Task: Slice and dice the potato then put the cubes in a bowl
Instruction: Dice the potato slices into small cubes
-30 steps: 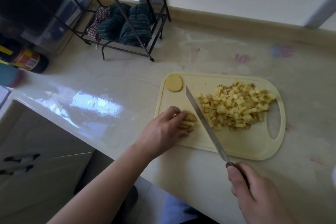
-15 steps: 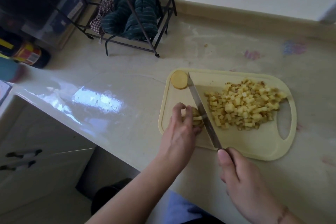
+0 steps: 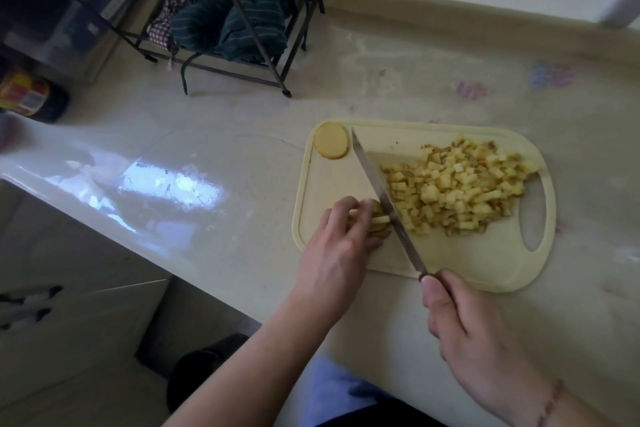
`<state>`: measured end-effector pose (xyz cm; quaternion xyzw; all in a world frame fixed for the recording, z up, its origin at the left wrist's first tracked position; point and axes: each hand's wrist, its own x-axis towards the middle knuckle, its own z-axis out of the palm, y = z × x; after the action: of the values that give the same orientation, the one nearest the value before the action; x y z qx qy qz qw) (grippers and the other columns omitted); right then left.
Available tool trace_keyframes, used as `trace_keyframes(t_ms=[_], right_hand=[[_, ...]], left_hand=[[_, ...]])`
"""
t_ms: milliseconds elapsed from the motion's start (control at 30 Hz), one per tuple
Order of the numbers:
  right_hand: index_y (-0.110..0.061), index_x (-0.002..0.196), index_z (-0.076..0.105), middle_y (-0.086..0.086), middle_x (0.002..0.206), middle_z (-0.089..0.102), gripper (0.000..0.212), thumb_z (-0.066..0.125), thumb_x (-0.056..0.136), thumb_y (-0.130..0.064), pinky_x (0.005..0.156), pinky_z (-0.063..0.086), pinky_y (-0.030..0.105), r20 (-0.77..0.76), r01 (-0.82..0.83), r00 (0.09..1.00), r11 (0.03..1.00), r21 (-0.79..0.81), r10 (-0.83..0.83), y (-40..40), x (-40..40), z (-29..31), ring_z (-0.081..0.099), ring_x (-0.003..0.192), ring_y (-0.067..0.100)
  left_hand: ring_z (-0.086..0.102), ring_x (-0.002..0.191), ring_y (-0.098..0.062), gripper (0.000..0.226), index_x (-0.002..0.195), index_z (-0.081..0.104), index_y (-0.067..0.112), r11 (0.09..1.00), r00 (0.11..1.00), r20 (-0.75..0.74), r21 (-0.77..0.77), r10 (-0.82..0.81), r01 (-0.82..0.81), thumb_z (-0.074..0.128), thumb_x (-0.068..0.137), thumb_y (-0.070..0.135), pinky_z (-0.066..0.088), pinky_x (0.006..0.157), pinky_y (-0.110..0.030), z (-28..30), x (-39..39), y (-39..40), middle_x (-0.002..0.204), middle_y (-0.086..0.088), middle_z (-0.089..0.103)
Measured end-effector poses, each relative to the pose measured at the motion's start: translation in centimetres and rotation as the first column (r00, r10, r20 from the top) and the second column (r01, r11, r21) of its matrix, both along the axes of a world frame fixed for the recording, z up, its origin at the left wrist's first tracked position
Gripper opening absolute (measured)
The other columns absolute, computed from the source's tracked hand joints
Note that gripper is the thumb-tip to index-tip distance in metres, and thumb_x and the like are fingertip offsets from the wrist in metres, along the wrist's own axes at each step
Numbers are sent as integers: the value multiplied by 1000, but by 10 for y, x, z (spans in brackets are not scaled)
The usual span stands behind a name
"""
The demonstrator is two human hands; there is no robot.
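Head view shows your left hand [image 3: 337, 246] with curled fingers holding potato slices [image 3: 377, 224] on the cutting board [image 3: 485, 263]; your right hand [image 3: 474, 333] grips the knife [image 3: 384, 198], its handle hidden.

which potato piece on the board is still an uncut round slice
The pale round potato slice in the cream plastic cutting board's far left corner, lying flat and whole; the rest is strips or cubes.

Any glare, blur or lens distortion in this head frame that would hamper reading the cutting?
Head view: window glare sits on the glossy counter, clear of the cutting board; wide-angle bending shows in the wall edge; the far-left bottles are dim and soft. The knife, left hand, right hand and potato cubes read sharply.
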<state>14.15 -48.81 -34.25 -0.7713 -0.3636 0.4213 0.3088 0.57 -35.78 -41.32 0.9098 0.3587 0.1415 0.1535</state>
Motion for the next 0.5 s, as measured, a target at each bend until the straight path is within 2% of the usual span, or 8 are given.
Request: trace_keyframes(t_ms=[133,233,300,367,500], right_hand=[[-22,72,46,-4,57,54,53,26,81,-70,49,38,33,-48,34,998,999,3,-33,-2,-5,-5,48,46,12],[-25,79,47,-2,53,51,62,23,75,-82,47,33,28,-72,60,996,998,8,-60,-3,-4,-4,44,42,10],[-26,80,48,2,53,51,60,25,74,-81,46,34,29,-72,67,995,998,-1,-67,-6,-1,-2,43,41,9],[-26,80,48,7,54,52,53,28,75,-74,48,37,33,-52,73,996,997,-7,-73,-10,1,2,43,41,10],[-29,82,49,12,55,52,49,28,72,-73,49,35,29,-49,80,996,997,-20,-81,-19,-2,12,42,39,11]], left_hand=[[68,101,-36,47,131,55,1,999,997,74,-39,-14,17,54,93,30,61,77,-38,-3,-2,2,122,-19,61],[69,94,-37,50,129,59,-1,998,997,57,-21,-56,57,53,92,32,62,69,-40,3,-3,4,121,-20,60],[68,91,-35,53,128,61,4,998,998,13,26,-58,57,55,91,40,60,66,-39,9,-5,7,122,-15,60],[63,92,-33,47,124,67,9,994,998,-3,97,-57,57,61,92,44,57,71,-40,11,-7,11,122,-11,62],[62,102,-36,21,102,74,4,967,965,139,154,-224,202,76,91,21,54,86,-44,5,-6,21,112,-13,68]])
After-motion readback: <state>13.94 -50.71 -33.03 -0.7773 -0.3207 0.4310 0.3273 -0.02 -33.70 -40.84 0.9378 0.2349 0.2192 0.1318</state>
